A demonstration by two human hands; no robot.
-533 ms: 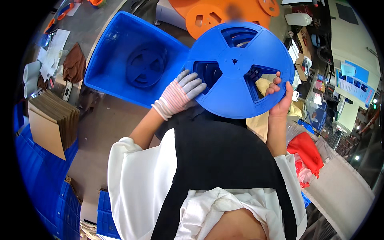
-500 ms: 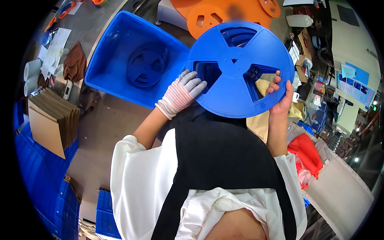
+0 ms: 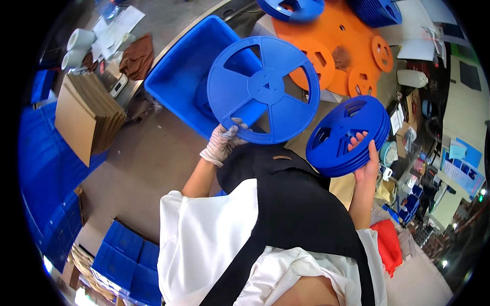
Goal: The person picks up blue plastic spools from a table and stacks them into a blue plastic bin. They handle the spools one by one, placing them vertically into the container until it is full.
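Note:
My left hand (image 3: 223, 144), in a striped knit glove, grips the lower left rim of a single blue plastic reel (image 3: 266, 85). This flat disc has large cut-out windows and overlaps the open side of a blue bin (image 3: 171, 97). Part of another blue reel (image 3: 203, 97) shows inside the bin, mostly hidden. My bare right hand (image 3: 366, 159) holds a tilted stack of several blue reels (image 3: 334, 150) by its right edge, thumb outside and fingers through a window. The single reel and the stack are apart.
Beyond the reels stands an orange round plate (image 3: 342, 43) with smaller orange discs. Blue reels (image 3: 375, 13) are piled at its far right, others (image 3: 293, 9) at its far left. Cardboard sheets (image 3: 84, 117) and blue crates (image 3: 127, 260) are at left; a red cloth (image 3: 386, 247) lies right.
My left hand has taken one blue reel off the stack and moved it left, over the bin's edge. My right hand has tilted the remaining stack to the right. The view has shifted.

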